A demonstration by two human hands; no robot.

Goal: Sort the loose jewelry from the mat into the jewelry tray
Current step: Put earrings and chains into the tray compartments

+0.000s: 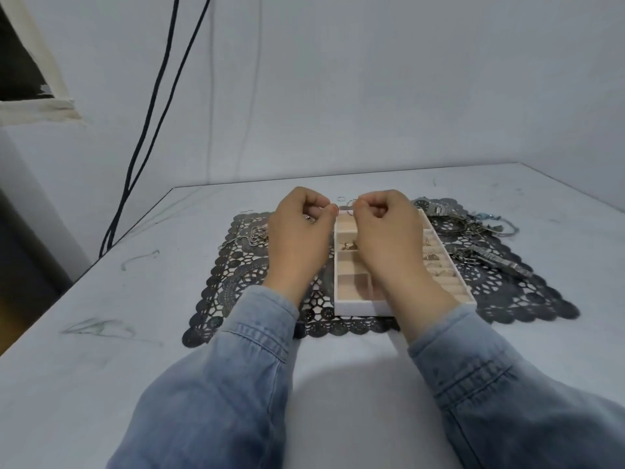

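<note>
pale wall and a scuffed white table (101, 299) fill the head view, with two dark cables (148, 113) hanging at the left. a black lace mat (236, 292) lies on the table, and the jewelry tray (358, 308) sits on its middle, near end towards the person. loose stock remains on the mat: chains (253, 236) left of the tray, a watch (436, 208) and bangles (504, 226) at the far right, a second watch (497, 264) nearer on the right. small earrings (350, 245) already sit in one tray compartment, and the ring rolls (439, 265) along its right side carry a few items. the left hand (297, 238) and right hand (389, 231) are raised side by side over the far end of the tray. all fingers are curled in, and thumb and forefinger on each are closed tight at the tips. a fine piece (351, 202), thin and hoop-like, shows at the right fingertips; what it is cannot be told, nor how far it reaches to the left hand. judgement: sorting is partly done, and the step in hand is preparing one small item, perhaps fastening or untangling it, above the tray. the next move calls for lowering it into a free compartment and releasing it without snagging.
</note>
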